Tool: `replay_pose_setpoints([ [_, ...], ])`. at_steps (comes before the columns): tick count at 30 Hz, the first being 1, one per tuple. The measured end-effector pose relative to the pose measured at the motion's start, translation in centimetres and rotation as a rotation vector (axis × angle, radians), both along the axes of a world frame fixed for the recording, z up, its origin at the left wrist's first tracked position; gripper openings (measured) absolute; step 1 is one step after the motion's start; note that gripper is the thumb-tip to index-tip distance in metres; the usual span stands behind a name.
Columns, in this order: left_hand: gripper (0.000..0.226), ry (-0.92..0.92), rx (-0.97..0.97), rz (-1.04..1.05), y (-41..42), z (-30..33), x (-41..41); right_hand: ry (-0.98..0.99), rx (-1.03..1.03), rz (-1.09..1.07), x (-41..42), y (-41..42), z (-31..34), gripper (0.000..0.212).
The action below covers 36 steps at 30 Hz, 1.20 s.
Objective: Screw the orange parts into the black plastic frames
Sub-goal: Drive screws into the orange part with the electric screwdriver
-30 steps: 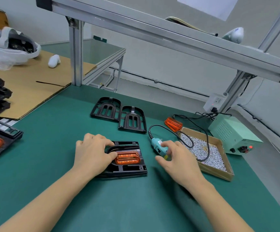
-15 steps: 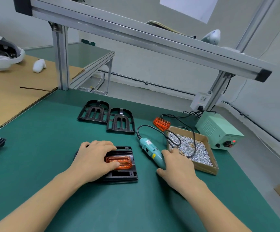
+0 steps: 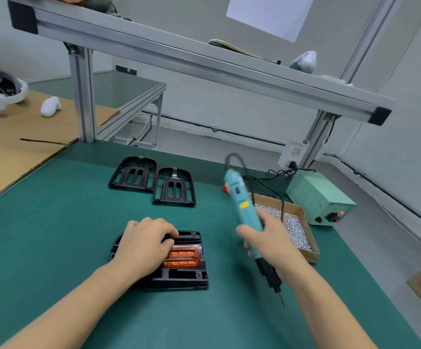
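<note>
Left hand (image 3: 142, 244) lying flat on the black frame (image 3: 179, 275), fingers loosely curled over its top edge and against the orange part (image 3: 182, 256), pressing rather than gripping. Orange part seated in the frame's middle recess, just right of those fingers. Frame flat on the green mat (image 3: 53, 222), right under the left hand.

Right hand (image 3: 271, 244) wrapped around a teal screwdriver (image 3: 242, 210), lifted off the mat, bit end (image 3: 281, 299) pointing down and toward the body, cord end tilted up and away. Tip hanging to the right of the frame, well apart from it, not touching anything.

Just behind the right hand: cardboard box of screws (image 3: 310, 248), cord draped across it. Beyond that, pale green power supply (image 3: 315, 195) with a red light on. Sliver of another orange part (image 3: 225, 189) peeking out behind the screwdriver body.

Ahead of the left hand, 2 empty frames (image 3: 151, 181) side by side, touching. Far left of the left hand, cardboard sheet (image 3: 8, 147) on the bench.
</note>
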State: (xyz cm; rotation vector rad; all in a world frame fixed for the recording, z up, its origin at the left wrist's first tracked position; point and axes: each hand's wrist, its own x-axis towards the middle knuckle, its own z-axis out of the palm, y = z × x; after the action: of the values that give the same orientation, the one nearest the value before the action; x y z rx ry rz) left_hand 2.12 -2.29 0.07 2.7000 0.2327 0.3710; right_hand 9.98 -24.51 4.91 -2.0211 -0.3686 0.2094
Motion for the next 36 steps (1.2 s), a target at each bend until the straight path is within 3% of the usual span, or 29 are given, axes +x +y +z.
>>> replay_pose_setpoints([
  [2, 0.021, 0.000, -0.014, 0.002, -0.8, 0.2, 0.5, -0.038, 0.201, -0.080, 0.5, -0.9, 1.3, 0.023],
  [7, 0.016, -0.062, -0.044, -0.017, -3.5, 1.4, 2.2, -0.084, 0.711, -0.169, 1.7, -4.1, 4.2, 0.031],
  [11, 0.017, -0.083, -0.118, -0.167, -6.9, 2.9, 5.0, 0.009, 0.933, -0.142, 2.4, -5.8, 4.4, 0.028],
  [15, 0.018, -0.052, -0.122, -0.286, -10.1, 3.6, 8.0, 0.008, 0.986, -0.209, 3.0, -6.2, 3.8, 0.028],
  [22, 0.011, 0.092, -0.047, -0.306, -12.9, 3.1, 12.2, -0.024, 0.969, -0.234, 4.2, -6.7, 3.8, 0.022],
  [27, 0.003, 0.182, 0.263, -0.256, -13.9, 3.5, 13.9, -0.037, 0.986, -0.237, 4.5, -6.4, 3.5, 0.017],
  [31, 0.033, 0.122, 0.403, -0.232, -14.5, 3.3, 14.4, -0.069, 0.949, -0.243, 4.3, -5.9, 3.2, 0.018],
  [36, 0.036, 0.035, 0.490, -0.278, -14.6, 2.9, 14.3, -0.072, 0.927, -0.268, 4.0, -5.5, 2.7, 0.020],
])
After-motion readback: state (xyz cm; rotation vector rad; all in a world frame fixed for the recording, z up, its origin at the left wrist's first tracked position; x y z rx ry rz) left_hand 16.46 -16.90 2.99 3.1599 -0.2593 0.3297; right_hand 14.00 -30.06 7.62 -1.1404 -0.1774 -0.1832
